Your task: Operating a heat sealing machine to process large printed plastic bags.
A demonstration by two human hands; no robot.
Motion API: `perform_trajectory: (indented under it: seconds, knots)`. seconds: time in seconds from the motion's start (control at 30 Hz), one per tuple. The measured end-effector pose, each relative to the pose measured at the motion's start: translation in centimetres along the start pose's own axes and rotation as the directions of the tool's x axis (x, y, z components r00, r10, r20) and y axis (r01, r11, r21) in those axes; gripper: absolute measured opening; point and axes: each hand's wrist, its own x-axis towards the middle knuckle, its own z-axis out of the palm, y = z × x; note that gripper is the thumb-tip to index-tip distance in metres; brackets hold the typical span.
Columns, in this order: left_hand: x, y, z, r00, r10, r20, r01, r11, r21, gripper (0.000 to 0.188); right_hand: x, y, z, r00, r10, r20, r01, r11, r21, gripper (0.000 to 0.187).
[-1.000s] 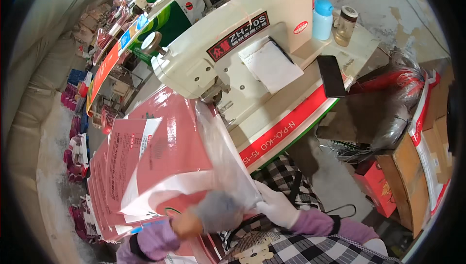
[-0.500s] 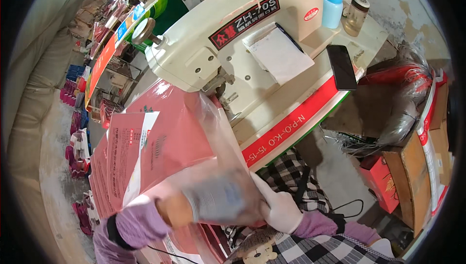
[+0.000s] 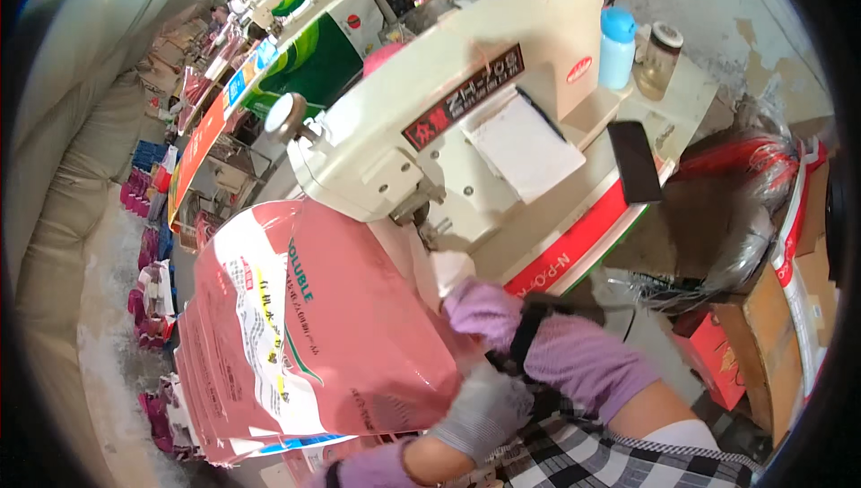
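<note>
A large pink printed sack point(image 3: 377, 309) with a white band and a clear plastic layer lies spread left of a cream industrial sewing machine point(image 3: 359, 165). Its upper right edge runs in under the machine's head, by the presser foot point(image 3: 421, 214). My right hand point(image 3: 450, 271), in a white glove, is closed at that edge just below the foot, the fingers partly hidden. At the sack's near right corner, my left hand point(image 3: 489, 409), in a grey-white glove, is closed on the edge, slightly blurred. More pink sacks show beneath at the left.
On the machine table lie a white paper pad point(image 3: 525, 147) and a black phone point(image 3: 634, 161). A blue bottle point(image 3: 616, 48) and a glass jar point(image 3: 659, 60) stand behind. Cardboard point(image 3: 762, 344) and a red box point(image 3: 713, 358) are at the right. Bundled sacks point(image 3: 152, 326) line the left floor.
My right hand has moved up and away along the sack's edge toward the presser foot. My left hand has come right and nearer to me, to the near corner. The sack lies flatter.
</note>
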Motion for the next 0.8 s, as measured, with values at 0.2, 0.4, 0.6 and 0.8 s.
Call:
perform_trajectory:
  seconds: [0.2,0.4,0.6,0.8]
  knots:
    - [0.2,-18.0,3.4,0.896,-0.376,-0.237,0.299,0.904,-0.306,0.035,-13.0,0.2,-0.9,0.991,-0.008,0.136,-0.108,0.566,0.817,0.064]
    - [-6.8,-10.0,6.4,0.95,-0.019,0.312,0.292,0.413,-0.863,0.026,-17.3,-1.4,-7.5,0.987,-0.016,0.16,-0.116,0.614,0.781,0.057]
    - [-5.4,-7.7,7.4,0.876,-0.461,0.142,0.419,0.582,-0.697,0.047,-17.7,0.1,-7.6,0.986,-0.037,0.165,-0.094,0.686,0.721,0.057]
    - [-3.4,-8.0,10.1,0.877,-0.439,0.197,0.451,0.609,-0.653,0.037,-18.1,-1.2,-7.6,0.982,0.024,0.185,-0.11,0.875,0.472,0.053]
